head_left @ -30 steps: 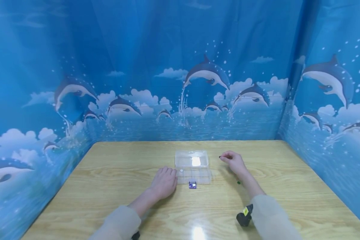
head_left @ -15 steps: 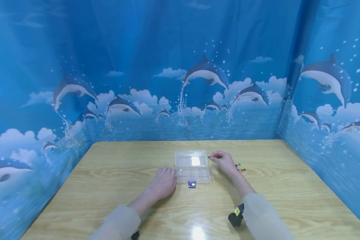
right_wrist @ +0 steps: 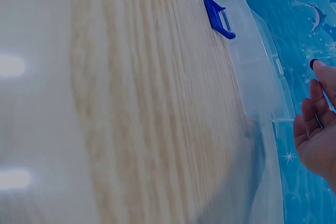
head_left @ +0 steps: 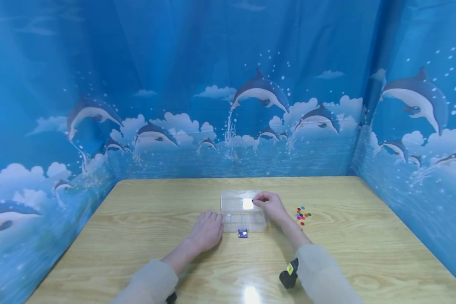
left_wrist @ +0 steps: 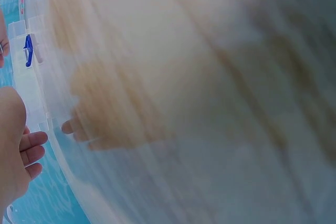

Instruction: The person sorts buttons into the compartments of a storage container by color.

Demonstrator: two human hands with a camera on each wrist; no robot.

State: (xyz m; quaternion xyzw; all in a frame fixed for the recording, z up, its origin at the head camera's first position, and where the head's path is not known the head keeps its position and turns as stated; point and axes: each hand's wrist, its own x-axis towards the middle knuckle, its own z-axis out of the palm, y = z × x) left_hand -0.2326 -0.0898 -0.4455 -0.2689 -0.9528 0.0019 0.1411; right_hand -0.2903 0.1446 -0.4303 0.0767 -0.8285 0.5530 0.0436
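Observation:
A clear plastic compartment box (head_left: 251, 218) lies on the table with its lid (head_left: 231, 200) raised at the back. A purple-blue handle-like latch (head_left: 242, 233) is at its front edge. One small white disc (head_left: 229, 215) sits in the left part of the box. My left hand (head_left: 207, 231) rests on the table against the box's left end, its fingers loosely bent in the left wrist view. My right hand (head_left: 270, 206) is above the box's right side and pinches a small dark round piece (right_wrist: 314, 64) between thumb and finger.
Several small coloured discs (head_left: 301, 214) lie scattered on the wooden table (head_left: 167, 202) to the right of the box. A blue dolphin-print curtain (head_left: 197, 160) stands behind the table and along its sides.
My right hand has moved left with the dark piece, from right of the box to over it. The coloured discs have come into sight behind it. My left hand has stayed put.

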